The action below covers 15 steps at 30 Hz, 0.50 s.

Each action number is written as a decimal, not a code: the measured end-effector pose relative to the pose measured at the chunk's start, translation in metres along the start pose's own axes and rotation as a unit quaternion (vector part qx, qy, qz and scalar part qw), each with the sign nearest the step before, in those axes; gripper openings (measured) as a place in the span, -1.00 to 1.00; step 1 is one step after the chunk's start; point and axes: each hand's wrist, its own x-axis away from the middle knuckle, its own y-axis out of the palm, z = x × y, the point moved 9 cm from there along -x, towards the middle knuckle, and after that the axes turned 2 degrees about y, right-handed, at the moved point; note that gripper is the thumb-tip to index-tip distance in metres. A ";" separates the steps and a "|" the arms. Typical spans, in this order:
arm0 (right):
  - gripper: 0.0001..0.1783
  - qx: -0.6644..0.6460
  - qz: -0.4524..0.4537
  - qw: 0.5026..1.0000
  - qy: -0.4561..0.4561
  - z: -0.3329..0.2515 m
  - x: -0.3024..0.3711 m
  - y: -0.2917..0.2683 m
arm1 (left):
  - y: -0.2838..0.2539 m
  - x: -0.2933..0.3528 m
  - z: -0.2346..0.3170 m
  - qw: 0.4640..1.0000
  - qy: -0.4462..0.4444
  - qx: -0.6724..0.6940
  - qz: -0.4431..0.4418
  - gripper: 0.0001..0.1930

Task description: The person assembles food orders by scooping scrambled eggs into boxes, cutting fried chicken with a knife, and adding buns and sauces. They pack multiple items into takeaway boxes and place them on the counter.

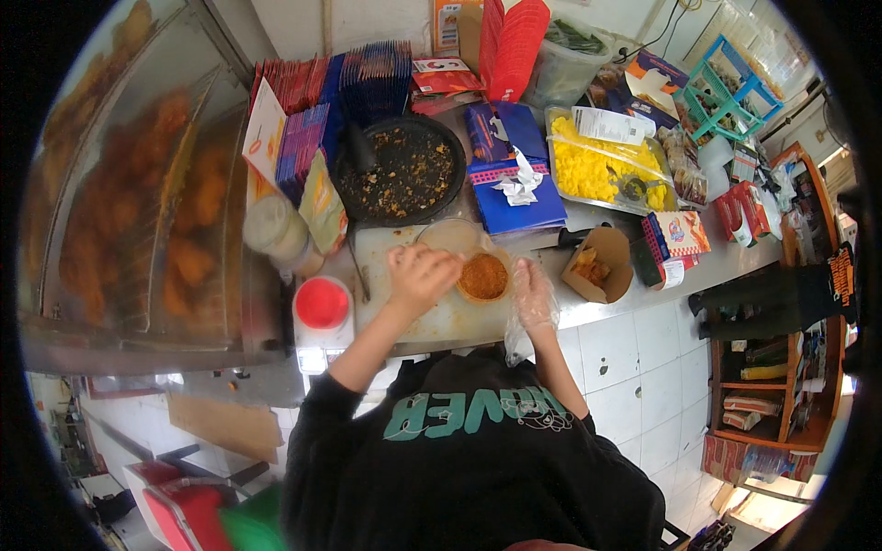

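A clear round tub of orange-brown powder [483,278] sits on a white cutting board [390,243] at the counter's front edge. My left hand [424,277], bare, is just left of the tub with its fingers curled toward the rim; what they pinch, if anything, is hidden. On the tub's other side, my right hand [533,298] wears a loose clear plastic glove. Its fingers stretch away from me, with nothing seen in them. Behind the tub lies a clear round lid or dish [450,236]. An open cardboard box with fried pieces [595,268] stands to the right.
A black stone mortar [401,174] with crumbs and a pestle stands behind the board. At the back right is a metal tray of yellow food [602,163]. A red bowl [322,303] rests on a scale. Folded cartons [372,78] and a glass display case [147,184] stand left.
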 end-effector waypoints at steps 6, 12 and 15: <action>-0.31 -0.132 0.026 0.990 0.033 0.013 -0.009 -0.009 | 0.029 0.025 0.045 0.972 0.065 0.205 -0.091 -0.55; -0.40 -0.183 -0.053 0.981 0.040 0.009 -0.010 0.005 | 0.044 0.033 0.048 0.953 0.005 0.287 -0.097 -0.54; -0.43 -0.227 -0.076 0.969 0.059 0.007 -0.016 0.011 | 0.047 0.034 0.046 0.954 -0.055 0.293 -0.043 -0.53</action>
